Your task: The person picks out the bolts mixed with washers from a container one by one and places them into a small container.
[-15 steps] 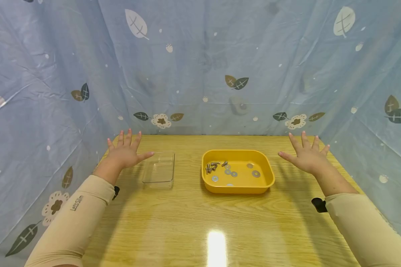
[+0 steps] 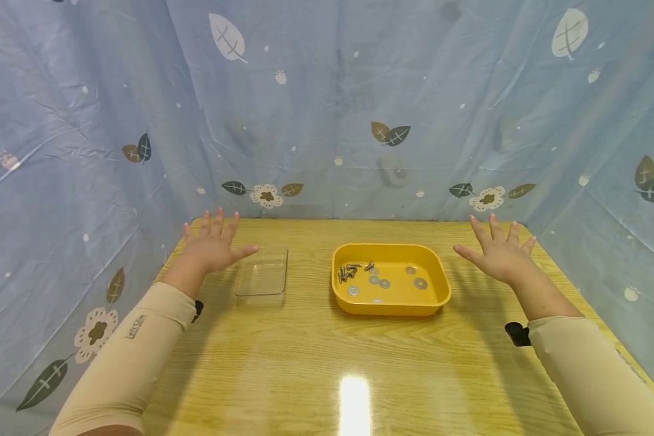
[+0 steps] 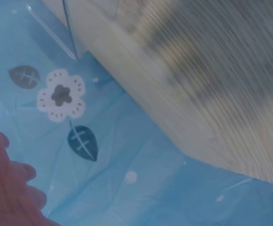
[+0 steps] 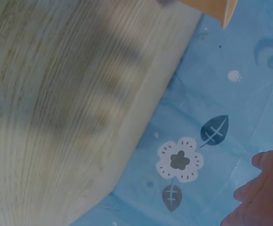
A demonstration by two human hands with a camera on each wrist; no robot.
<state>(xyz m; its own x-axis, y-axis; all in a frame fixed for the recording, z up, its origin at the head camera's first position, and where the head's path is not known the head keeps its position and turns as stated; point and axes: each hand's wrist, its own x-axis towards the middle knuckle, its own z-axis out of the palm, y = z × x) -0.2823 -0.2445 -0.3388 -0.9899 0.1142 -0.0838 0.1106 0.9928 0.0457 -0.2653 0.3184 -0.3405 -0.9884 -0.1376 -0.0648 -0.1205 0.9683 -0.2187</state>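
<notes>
My left hand (image 2: pixel 209 249) is held out with its fingers spread, its thumb overlapping the corner of a clear plastic box (image 2: pixel 263 278) in the head view. To the right, my right hand (image 2: pixel 500 254) is likewise spread, beside a yellow tray (image 2: pixel 391 309). Neither hand holds anything. Inside the tray a cluster of metal screws (image 2: pixel 351 272) lies at the left, and several flat washers (image 2: pixel 421 283) are scattered over its floor. In the wrist views only fingers show, at the lower left (image 3: pixel 14 183) and the lower right (image 4: pixel 263 183).
The wooden table (image 2: pixel 283 357) carries the box and the tray side by side. A blue patterned curtain (image 2: pixel 327 109) hangs along its back edge and both sides. Glare from a light (image 2: pixel 355 402) shines on the tabletop near the front.
In the head view, the left hand sits slightly farther right, as the whole scene shifts a little that way. The right hand keeps nearly the same place; box and tray contents look unchanged.
</notes>
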